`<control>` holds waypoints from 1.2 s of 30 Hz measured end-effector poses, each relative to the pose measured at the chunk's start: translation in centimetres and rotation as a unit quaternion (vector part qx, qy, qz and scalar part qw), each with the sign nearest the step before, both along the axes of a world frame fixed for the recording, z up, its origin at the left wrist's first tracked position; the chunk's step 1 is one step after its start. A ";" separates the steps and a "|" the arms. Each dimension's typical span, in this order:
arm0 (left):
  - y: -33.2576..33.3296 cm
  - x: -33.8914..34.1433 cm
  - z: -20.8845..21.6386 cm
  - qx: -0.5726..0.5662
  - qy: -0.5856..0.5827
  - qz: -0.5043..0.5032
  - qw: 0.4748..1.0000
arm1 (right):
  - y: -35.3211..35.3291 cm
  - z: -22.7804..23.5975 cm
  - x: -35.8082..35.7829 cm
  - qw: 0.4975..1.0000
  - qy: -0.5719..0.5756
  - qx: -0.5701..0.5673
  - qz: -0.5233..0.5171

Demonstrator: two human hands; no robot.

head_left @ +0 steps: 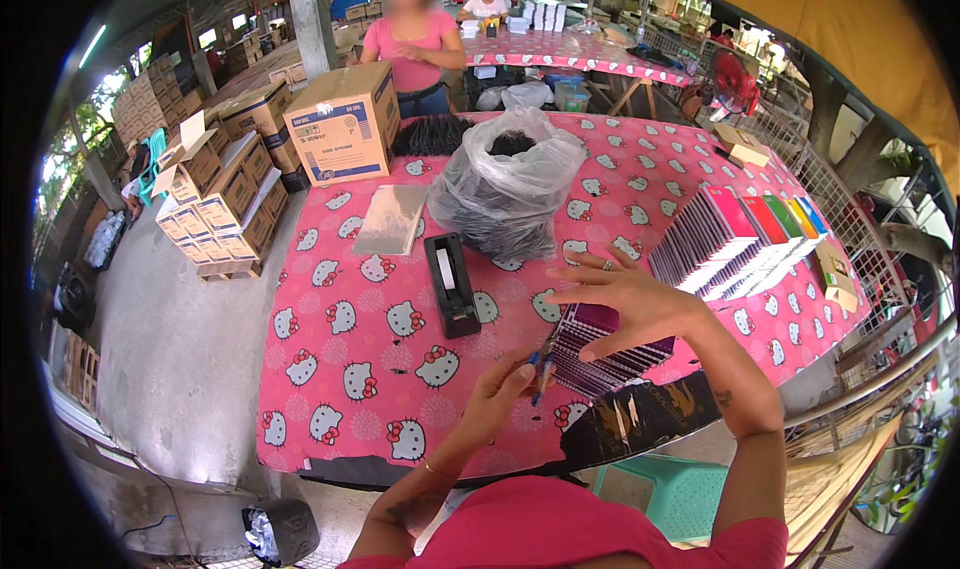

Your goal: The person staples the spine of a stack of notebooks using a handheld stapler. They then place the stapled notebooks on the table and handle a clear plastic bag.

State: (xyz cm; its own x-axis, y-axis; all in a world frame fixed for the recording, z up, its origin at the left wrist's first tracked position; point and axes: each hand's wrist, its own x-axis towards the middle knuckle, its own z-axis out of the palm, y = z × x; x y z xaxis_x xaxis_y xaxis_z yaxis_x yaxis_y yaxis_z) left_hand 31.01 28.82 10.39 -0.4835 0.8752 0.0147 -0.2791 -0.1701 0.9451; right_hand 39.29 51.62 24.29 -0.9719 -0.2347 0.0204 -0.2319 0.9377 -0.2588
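Near the table's front edge stands a stack of purple notebooks, their edges showing as light and dark stripes. My right hand is over its top with fingers spread, a ring on one finger; whether it touches the covers is hard to tell. Just left of the stack, my left hand is closed on slim blue pens, partly hidden by the fingers. A black tape dispenser stands farther to the left. Beyond it sits a translucent plastic bag with dark contents.
Colored notebook stacks stand at right. A carton, a dark pile of thin strands and a clear flat sheet pack lie at far left. A green stool is below the front edge. A co-worker stands across the table.
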 end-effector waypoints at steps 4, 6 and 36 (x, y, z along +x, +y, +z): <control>1.1 1.1 -0.2 0.031 -0.027 -0.016 0.999 | 0.8 -2.5 0.3 0.999 0.048 -0.012 -0.015; 1.4 1.4 0.0 0.025 -0.050 -0.022 0.998 | 0.9 -2.7 0.4 0.998 0.059 -0.019 -0.017; 2.1 3.2 1.1 -0.017 -0.077 0.077 0.994 | 1.0 -2.6 0.0 0.998 0.047 -0.030 0.005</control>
